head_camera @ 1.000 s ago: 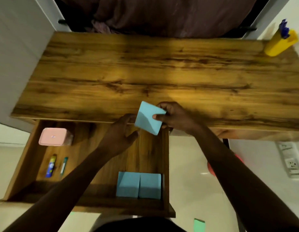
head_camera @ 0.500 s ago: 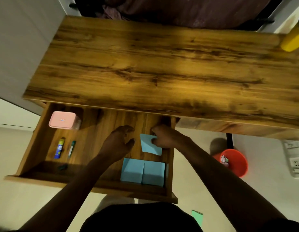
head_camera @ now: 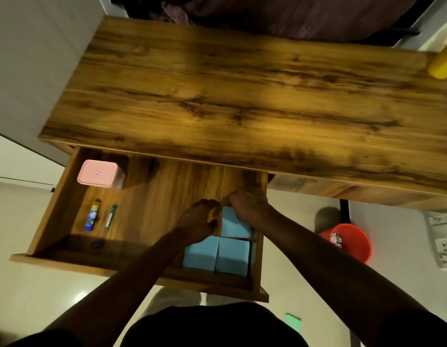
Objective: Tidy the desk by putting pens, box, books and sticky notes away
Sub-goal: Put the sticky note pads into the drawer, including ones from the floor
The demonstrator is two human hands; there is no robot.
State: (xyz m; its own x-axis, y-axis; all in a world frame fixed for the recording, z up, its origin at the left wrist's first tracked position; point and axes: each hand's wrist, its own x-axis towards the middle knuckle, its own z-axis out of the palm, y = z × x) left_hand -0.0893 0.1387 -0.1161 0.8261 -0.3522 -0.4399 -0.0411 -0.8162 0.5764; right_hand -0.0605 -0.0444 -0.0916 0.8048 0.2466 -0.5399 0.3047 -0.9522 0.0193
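The blue pad (head_camera: 236, 222) lies flat at the right end of the open drawer (head_camera: 154, 196), just behind two other pads (head_camera: 217, 255). The right hand (head_camera: 251, 207) curls its fingers over the pad's far edge, gripping it. The left hand (head_camera: 198, 220) sits just beside the pad's left edge with its fingers curled; I cannot tell whether it holds anything. A pink box (head_camera: 98, 173) and two pens (head_camera: 92, 216) lie at the drawer's left end.

Desk (head_camera: 242, 96): yellow holder (head_camera: 442, 65) at far right corner. Open drawer (head_camera: 162, 196): pink box (head_camera: 98, 173), glue stick (head_camera: 92, 216), pen (head_camera: 110, 217), blue note pads (head_camera: 217, 254), and a dark blob (head_camera: 97, 244), maybe a cap.
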